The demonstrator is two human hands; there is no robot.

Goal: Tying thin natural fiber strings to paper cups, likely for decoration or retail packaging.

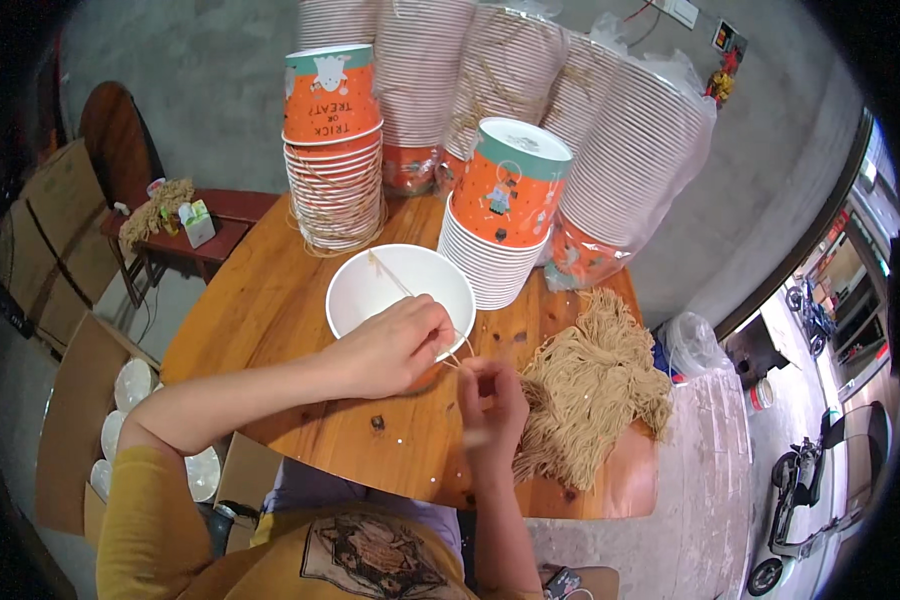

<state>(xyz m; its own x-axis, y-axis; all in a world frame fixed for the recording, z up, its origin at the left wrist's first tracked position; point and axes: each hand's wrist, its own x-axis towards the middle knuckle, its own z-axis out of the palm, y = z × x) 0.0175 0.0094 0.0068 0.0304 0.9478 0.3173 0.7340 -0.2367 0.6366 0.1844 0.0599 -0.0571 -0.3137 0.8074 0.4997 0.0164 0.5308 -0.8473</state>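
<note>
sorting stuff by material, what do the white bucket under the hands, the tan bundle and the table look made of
White bucket: likely coated paper, smooth matte inside, thin rolled rim like the stacked cups. Tan bundle: seemingly twine or paper cord, fibrous dull strands. Table: wood, glossy varnish, visible grain and knots.

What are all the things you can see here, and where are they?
Paper bucket: one, white inside, under the left hand.
String pieces: one tan pile, table right.
Stacked buckets: several orange and white stacks, table back.
Table: one, round, wooden.
Cardboard box: one, brown, on the floor at left.
Scooter: one, white, lower right.
Left hand: grips the bucket rim.
Right hand: pinches a string.
</note>
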